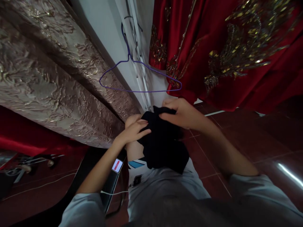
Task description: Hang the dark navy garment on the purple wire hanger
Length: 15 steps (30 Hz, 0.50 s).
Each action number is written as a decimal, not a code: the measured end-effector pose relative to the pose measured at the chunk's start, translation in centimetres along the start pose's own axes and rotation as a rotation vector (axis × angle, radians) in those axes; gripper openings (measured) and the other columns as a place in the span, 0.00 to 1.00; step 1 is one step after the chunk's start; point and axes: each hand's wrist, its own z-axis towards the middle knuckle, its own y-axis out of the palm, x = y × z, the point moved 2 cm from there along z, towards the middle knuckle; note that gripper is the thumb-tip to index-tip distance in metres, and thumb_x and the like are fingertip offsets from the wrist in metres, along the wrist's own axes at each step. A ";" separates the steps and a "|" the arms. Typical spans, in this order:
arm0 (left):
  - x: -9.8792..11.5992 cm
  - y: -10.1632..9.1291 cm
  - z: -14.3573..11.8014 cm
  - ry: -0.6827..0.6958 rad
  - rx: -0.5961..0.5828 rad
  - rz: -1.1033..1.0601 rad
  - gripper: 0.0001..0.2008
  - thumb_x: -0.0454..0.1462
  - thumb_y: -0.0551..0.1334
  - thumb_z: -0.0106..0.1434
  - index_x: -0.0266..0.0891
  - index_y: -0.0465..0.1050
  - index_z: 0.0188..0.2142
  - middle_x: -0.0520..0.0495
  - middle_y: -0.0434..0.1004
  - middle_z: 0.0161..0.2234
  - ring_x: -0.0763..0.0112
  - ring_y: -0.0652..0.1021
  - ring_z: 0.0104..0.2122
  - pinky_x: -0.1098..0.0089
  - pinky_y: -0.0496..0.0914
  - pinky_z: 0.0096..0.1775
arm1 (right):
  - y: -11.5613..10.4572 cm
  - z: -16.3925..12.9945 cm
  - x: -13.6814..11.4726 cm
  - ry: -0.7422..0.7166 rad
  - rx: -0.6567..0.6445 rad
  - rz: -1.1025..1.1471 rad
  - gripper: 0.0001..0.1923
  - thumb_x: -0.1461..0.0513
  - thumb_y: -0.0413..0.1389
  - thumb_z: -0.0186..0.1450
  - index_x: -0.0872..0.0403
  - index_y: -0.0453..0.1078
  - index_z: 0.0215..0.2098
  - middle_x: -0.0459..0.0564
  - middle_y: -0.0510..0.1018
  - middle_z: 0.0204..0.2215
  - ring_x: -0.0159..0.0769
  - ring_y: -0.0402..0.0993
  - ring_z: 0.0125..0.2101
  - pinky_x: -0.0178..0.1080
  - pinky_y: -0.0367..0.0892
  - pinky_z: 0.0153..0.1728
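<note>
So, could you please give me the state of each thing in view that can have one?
Black cloth: bunched, held up in both hands, lower part hanging.
Left hand: closed on the cloth's left edge.
Right hand: pinching the cloth's top edge.
Purple hanger: empty, hanging on the wall.
Red garment: hanging, gold embroidery showing.
Brocade fabric: draped, hanging at the left.

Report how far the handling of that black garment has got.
Done: the purple wire hanger hangs bare on the wall. In hand: the left hand and right hand both grip the bunched black garment. Left: the garment is not yet on the hanger.
</note>
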 end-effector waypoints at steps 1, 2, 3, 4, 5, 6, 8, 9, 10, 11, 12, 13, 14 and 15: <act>-0.1 -0.8 0.0 0.017 -0.062 0.101 0.15 0.52 0.67 0.65 0.44 0.81 0.38 0.43 0.83 0.40 0.52 0.79 0.53 0.43 0.57 0.69 | -0.5 0.4 -0.1 -0.033 0.053 0.036 0.12 0.66 0.60 0.61 0.55 0.69 0.20 0.46 0.71 0.26 0.30 0.68 0.30 0.33 0.61 0.31; -0.2 -1.8 0.1 0.033 -0.126 0.192 0.14 0.50 0.64 0.67 0.44 0.80 0.43 0.42 0.83 0.45 0.50 0.76 0.59 0.39 0.49 0.70 | -0.9 0.7 0.0 -0.041 0.110 0.090 0.10 0.66 0.60 0.61 0.55 0.70 0.22 0.46 0.73 0.27 0.30 0.68 0.31 0.33 0.62 0.31; -0.2 -2.8 0.1 0.045 -0.172 0.274 0.14 0.48 0.63 0.68 0.44 0.80 0.46 0.41 0.82 0.48 0.48 0.72 0.62 0.37 0.43 0.70 | -1.1 1.2 0.2 -0.017 0.178 0.154 0.10 0.65 0.61 0.61 0.55 0.71 0.22 0.46 0.72 0.27 0.30 0.68 0.30 0.33 0.62 0.30; -0.3 -3.9 0.2 0.044 -0.156 0.346 0.14 0.48 0.63 0.68 0.44 0.79 0.45 0.41 0.82 0.48 0.46 0.71 0.63 0.35 0.39 0.70 | -1.2 1.6 0.5 0.029 0.246 0.224 0.10 0.63 0.61 0.62 0.55 0.70 0.22 0.45 0.71 0.25 0.30 0.67 0.28 0.32 0.61 0.28; -0.4 -4.9 0.3 0.040 -0.135 0.400 0.14 0.48 0.64 0.67 0.43 0.80 0.43 0.41 0.82 0.47 0.45 0.71 0.63 0.35 0.38 0.70 | -1.2 2.1 0.9 0.084 0.300 0.296 0.12 0.62 0.61 0.63 0.55 0.69 0.22 0.44 0.69 0.23 0.29 0.65 0.26 0.32 0.59 0.26; -0.5 -5.8 0.2 0.035 -0.113 0.435 0.13 0.48 0.65 0.65 0.42 0.80 0.40 0.41 0.83 0.44 0.43 0.71 0.62 0.35 0.37 0.70 | -1.3 2.6 1.2 0.132 0.332 0.362 0.14 0.59 0.61 0.64 0.54 0.68 0.22 0.44 0.67 0.22 0.29 0.65 0.25 0.32 0.59 0.24; -0.6 -7.2 -0.3 0.022 -0.091 0.421 0.11 0.47 0.67 0.63 0.43 0.80 0.36 0.42 0.83 0.41 0.43 0.73 0.60 0.35 0.40 0.70 | -1.5 3.7 1.4 0.156 0.305 0.432 0.13 0.57 0.64 0.63 0.54 0.70 0.25 0.45 0.70 0.24 0.30 0.67 0.27 0.32 0.63 0.26; -0.6 -7.7 -0.8 0.006 -0.083 0.357 0.10 0.46 0.68 0.62 0.43 0.81 0.35 0.42 0.83 0.42 0.43 0.74 0.59 0.35 0.46 0.69 | -1.7 4.2 1.4 0.133 0.252 0.426 0.11 0.57 0.66 0.61 0.54 0.72 0.28 0.45 0.72 0.26 0.32 0.70 0.29 0.33 0.65 0.28; -0.5 -8.1 -1.5 -0.022 -0.070 0.260 0.10 0.46 0.69 0.61 0.43 0.82 0.36 0.42 0.83 0.42 0.45 0.76 0.56 0.37 0.54 0.68 | -2.0 4.7 1.4 0.096 0.183 0.398 0.10 0.59 0.69 0.57 0.54 0.73 0.30 0.46 0.74 0.29 0.33 0.71 0.32 0.33 0.67 0.31; -0.4 -8.6 -2.2 -0.059 -0.039 0.142 0.10 0.45 0.70 0.60 0.44 0.83 0.37 0.42 0.83 0.43 0.47 0.78 0.52 0.41 0.63 0.64 | -2.3 5.2 1.5 0.052 0.113 0.357 0.12 0.62 0.71 0.53 0.53 0.74 0.32 0.46 0.75 0.30 0.33 0.72 0.34 0.33 0.68 0.32; -0.2 -9.2 -3.1 -0.099 0.027 0.015 0.10 0.45 0.72 0.58 0.44 0.83 0.37 0.43 0.83 0.42 0.50 0.80 0.47 0.47 0.72 0.57 | -2.4 5.6 1.8 0.011 0.051 0.310 0.15 0.65 0.72 0.50 0.53 0.75 0.34 0.45 0.76 0.31 0.34 0.72 0.34 0.33 0.68 0.33; 0.1 -10.0 -4.0 -0.135 0.125 -0.112 0.11 0.45 0.73 0.56 0.44 0.83 0.37 0.44 0.82 0.38 0.55 0.81 0.40 0.54 0.77 0.47 | -2.4 6.1 2.2 -0.018 0.006 0.269 0.18 0.68 0.72 0.48 0.53 0.77 0.36 0.44 0.76 0.30 0.33 0.72 0.34 0.33 0.68 0.34; 0.5 -10.8 -4.8 -0.154 0.244 -0.231 0.12 0.45 0.75 0.54 0.44 0.82 0.35 0.46 0.80 0.33 0.61 0.79 0.32 0.61 0.77 0.37 | -2.3 6.5 2.9 -0.029 -0.011 0.242 0.20 0.70 0.71 0.48 0.53 0.78 0.39 0.43 0.76 0.29 0.33 0.72 0.34 0.33 0.67 0.34; 1.0 -11.6 -5.5 -0.152 0.357 -0.331 0.14 0.46 0.76 0.51 0.43 0.81 0.33 0.48 0.77 0.28 0.66 0.76 0.26 0.66 0.73 0.30 | -1.9 7.0 3.7 -0.016 0.025 0.244 0.21 0.71 0.70 0.49 0.52 0.78 0.41 0.42 0.77 0.29 0.33 0.73 0.33 0.33 0.68 0.35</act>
